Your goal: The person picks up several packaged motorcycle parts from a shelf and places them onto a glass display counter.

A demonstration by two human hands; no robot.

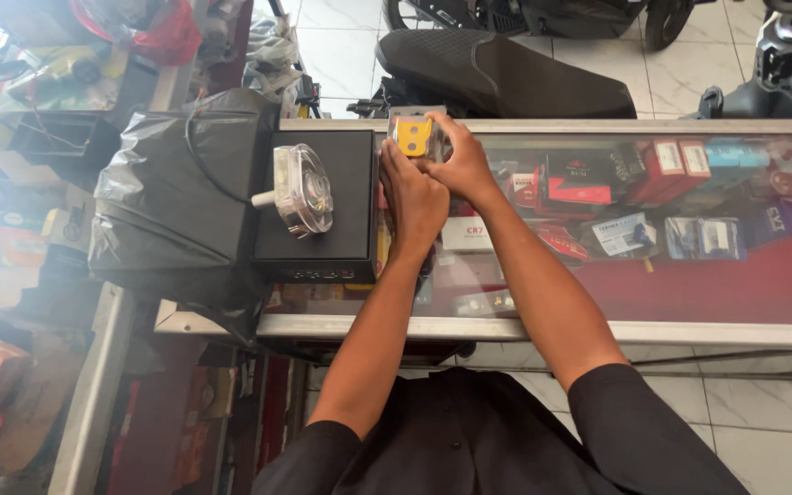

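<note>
A glass counter [744,302] with a metal frame carries the things. A black box [318,240] sits flat on its left end, and a clear round lamp [304,190] lies on top of the box. Left of the box, touching it, a bulky shape wrapped in black plastic [171,202] overhangs the counter's left edge. Near the far edge a clear packet with a yellow part [414,135] rests on the glass under two hands. Boxed goods [588,179] show beneath the glass, on red lining.
</note>
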